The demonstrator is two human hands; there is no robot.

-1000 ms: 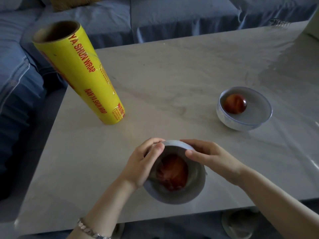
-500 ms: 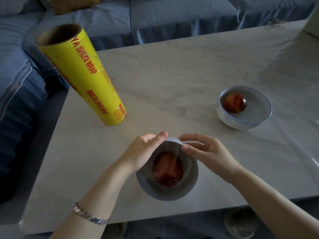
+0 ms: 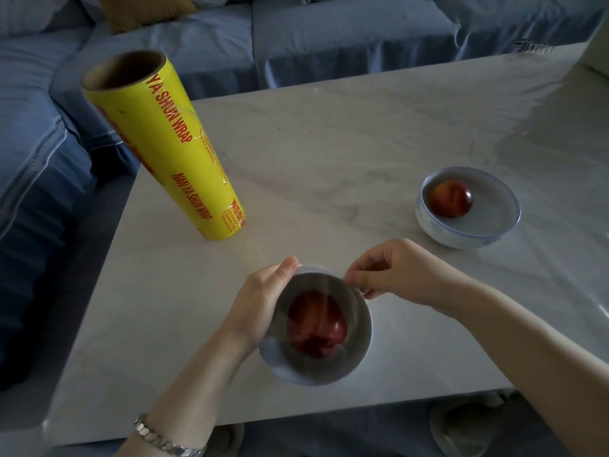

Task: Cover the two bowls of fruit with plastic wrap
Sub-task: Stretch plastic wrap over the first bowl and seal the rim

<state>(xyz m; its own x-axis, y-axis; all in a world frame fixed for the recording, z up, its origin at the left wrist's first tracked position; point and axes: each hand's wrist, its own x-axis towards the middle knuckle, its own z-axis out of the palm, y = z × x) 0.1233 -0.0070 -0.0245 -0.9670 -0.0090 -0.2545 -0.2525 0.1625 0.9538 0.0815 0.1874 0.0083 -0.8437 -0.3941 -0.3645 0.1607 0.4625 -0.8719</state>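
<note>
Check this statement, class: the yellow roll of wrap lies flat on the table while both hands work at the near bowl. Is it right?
No. The head view shows the yellow roll of wrap standing on end on the table, not lying flat. The left hand and right hand work at the near bowl.

A single head-worn view looks forward and steeply down over the desk from its near edge. The left hand and right hand at the bowl lie close under the lens; the sofa rims far and left.
</note>
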